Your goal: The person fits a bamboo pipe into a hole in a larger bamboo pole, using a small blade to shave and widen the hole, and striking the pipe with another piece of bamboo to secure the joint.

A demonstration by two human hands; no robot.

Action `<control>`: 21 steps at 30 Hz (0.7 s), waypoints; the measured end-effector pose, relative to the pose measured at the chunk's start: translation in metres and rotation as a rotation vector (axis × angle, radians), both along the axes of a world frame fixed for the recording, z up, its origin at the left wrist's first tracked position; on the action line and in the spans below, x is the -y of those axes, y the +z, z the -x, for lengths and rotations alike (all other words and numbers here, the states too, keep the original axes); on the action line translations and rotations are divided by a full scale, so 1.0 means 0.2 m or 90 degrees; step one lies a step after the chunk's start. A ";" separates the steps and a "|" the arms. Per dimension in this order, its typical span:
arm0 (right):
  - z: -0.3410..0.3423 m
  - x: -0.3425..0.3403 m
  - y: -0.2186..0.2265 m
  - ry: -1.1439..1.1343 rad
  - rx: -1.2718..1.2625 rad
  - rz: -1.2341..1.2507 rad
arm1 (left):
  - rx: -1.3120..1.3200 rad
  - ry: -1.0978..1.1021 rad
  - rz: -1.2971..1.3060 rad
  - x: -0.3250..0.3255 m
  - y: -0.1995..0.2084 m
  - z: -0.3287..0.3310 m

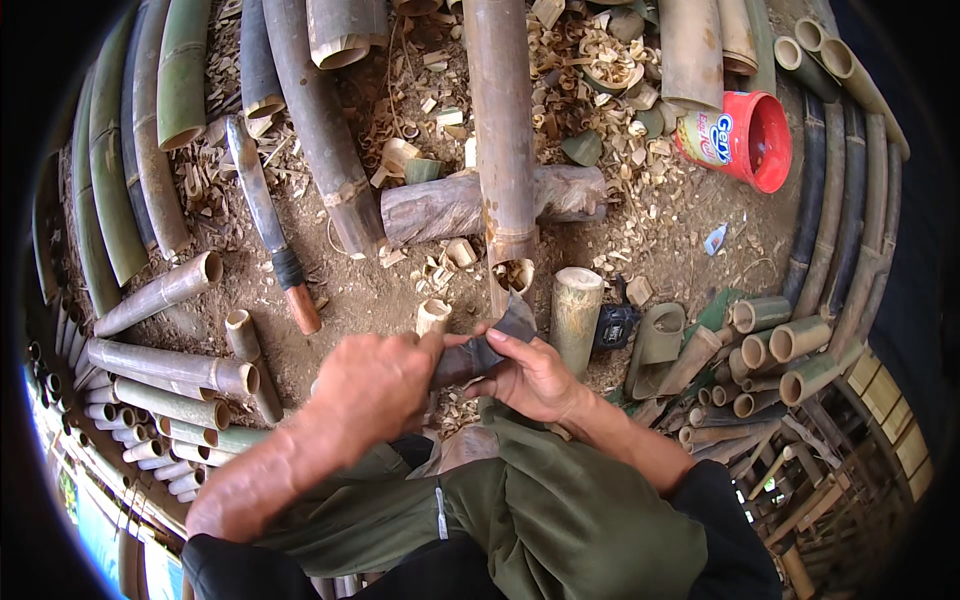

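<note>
Between my hands a dark grey, flat strip (pixel 462 362) is stretched, its pointed end sticking up; its material I cannot make out. My left hand (pixel 372 388) is closed in a fist at the strip's left end. My right hand (pixel 530 375) pinches the strip near its pointed end, thumb on top. A pale, round-ended wooden piece (pixel 433 314) stands just beyond my left fingers; whether they grip it is hidden. Ahead, a long bamboo pole (pixel 503 130) rests across a short log (pixel 425 208), its hollow near end close to the strip.
At left lies a machete-like blade (pixel 256 190) with a black-wrapped handle. A wooden stump (pixel 576 310), a dark gadget (pixel 615 326) and a sandal (pixel 656 345) are at right. Further off sits a red tub (pixel 765 142). Bamboo poles (pixel 170 385) and wood chips surround me.
</note>
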State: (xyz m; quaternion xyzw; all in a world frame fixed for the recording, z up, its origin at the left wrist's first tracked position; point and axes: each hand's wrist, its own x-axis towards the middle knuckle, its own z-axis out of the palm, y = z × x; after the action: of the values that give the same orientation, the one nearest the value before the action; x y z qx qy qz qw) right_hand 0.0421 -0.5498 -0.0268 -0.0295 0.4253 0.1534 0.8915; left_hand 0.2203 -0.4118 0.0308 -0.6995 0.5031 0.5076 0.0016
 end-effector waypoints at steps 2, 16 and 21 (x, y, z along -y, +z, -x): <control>0.00 0.02 -0.02 0.012 0.032 -0.035 | -0.060 -0.003 -0.008 0.04 -0.02 -0.11; 0.04 0.05 -0.02 0.535 -0.118 0.770 | -0.242 0.616 -0.106 0.05 -0.27 0.83; 0.03 0.05 -0.08 0.548 -0.149 0.798 | -0.216 0.658 -0.056 0.08 -0.37 0.92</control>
State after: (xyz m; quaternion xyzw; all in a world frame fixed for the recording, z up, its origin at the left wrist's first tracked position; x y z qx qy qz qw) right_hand 0.0356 -0.5590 -0.0435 -0.6759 0.4751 0.2192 0.5190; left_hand 0.0367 -0.4274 -0.0431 -0.7631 0.0656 0.5686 -0.3001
